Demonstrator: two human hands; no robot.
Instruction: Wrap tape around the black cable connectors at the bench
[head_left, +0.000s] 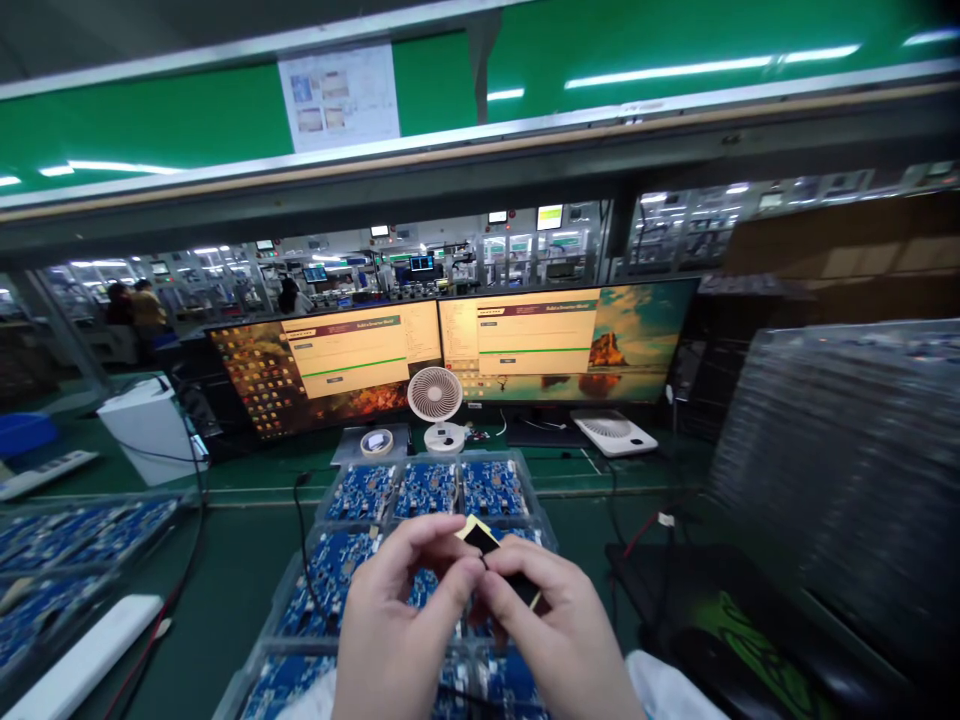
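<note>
Both hands meet above a clear plastic tray (517, 462) filled with blue circuit boards (427, 490). Between them is a small flat black piece with a yellow edge (477, 533), tilted and partly covered by fingers. My right hand (551, 605) grips this piece, thumb and index finger closed on it. My left hand (416, 600) is pinched, its thumb tip touching the right thumb and its index finger by the yellow edge. What sits between the left fingertips is too small and hidden to make out.
Behind the tray stand two monitors (345, 365) and a small white fan (436, 394). A tape roll (376, 442) lies beside the fan. More boards fill a tray (75, 535) at left. Stacked clear trays (832, 430) rise at right. Loose cables (304, 540) cross the bench.
</note>
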